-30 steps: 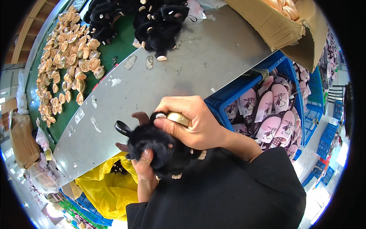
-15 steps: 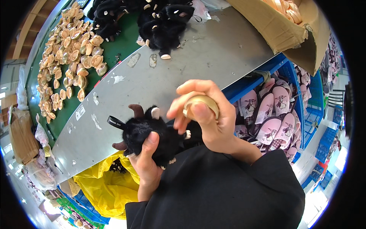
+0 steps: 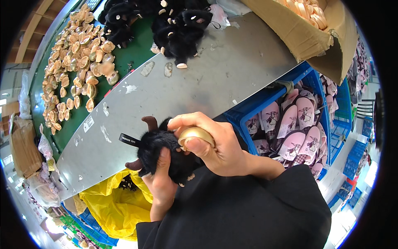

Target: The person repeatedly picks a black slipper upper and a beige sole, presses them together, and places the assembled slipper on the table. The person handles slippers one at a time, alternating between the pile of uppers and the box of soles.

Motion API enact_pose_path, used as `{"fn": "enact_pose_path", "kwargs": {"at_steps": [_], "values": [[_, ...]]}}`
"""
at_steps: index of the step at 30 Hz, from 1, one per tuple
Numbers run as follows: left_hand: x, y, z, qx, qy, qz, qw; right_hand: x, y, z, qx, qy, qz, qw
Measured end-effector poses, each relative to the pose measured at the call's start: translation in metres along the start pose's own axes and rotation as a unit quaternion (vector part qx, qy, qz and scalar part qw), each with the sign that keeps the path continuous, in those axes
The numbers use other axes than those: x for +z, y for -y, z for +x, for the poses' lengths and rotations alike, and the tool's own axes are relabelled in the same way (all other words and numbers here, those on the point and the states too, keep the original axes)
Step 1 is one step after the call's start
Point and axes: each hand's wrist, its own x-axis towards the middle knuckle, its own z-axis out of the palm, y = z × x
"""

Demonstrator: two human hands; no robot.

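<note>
My left hand [image 3: 161, 184] is closed around a black plush bull toy [image 3: 151, 145], its thumb pressed into the fur. Two brown horns and a black ribbon loop [image 3: 129, 140] stick out on the toy's left side. Between the thumb and fingers of my right hand [image 3: 226, 151] is a shiny gold rounded shell [image 3: 200, 135]. That shell is against the toy's right side, and the fingertips behind it are partly hidden. Whether the shell has entered the toy, I cannot tell.
A heap of gold and beige half shells [image 3: 74, 62] lies on the green surface at left. More black plush toys [image 3: 180, 41] lie on the metal table [image 3: 137, 97]. A cardboard box [image 3: 298, 33], a blue crate of pink slippers [image 3: 304, 110] and a yellow bag [image 3: 114, 205] surround it.
My right hand has moved left and down, bringing the gold shell from above the toy's right side against it. My left hand keeps its hold, with the toy slightly shifted.
</note>
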Motion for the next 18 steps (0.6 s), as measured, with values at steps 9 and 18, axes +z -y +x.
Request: {"fn": "enact_pose_path", "kwargs": {"at_steps": [9,18], "values": [[-0.004,0.008,0.003,0.012,-0.006,0.019,1.0,-0.002,-0.001,-0.002,-0.009,-0.002,-0.007,1.0],[-0.015,0.018,0.005,0.163,0.001,0.22,0.962,0.011,-0.03,0.013,-0.239,-0.092,-0.281,0.925]]}}
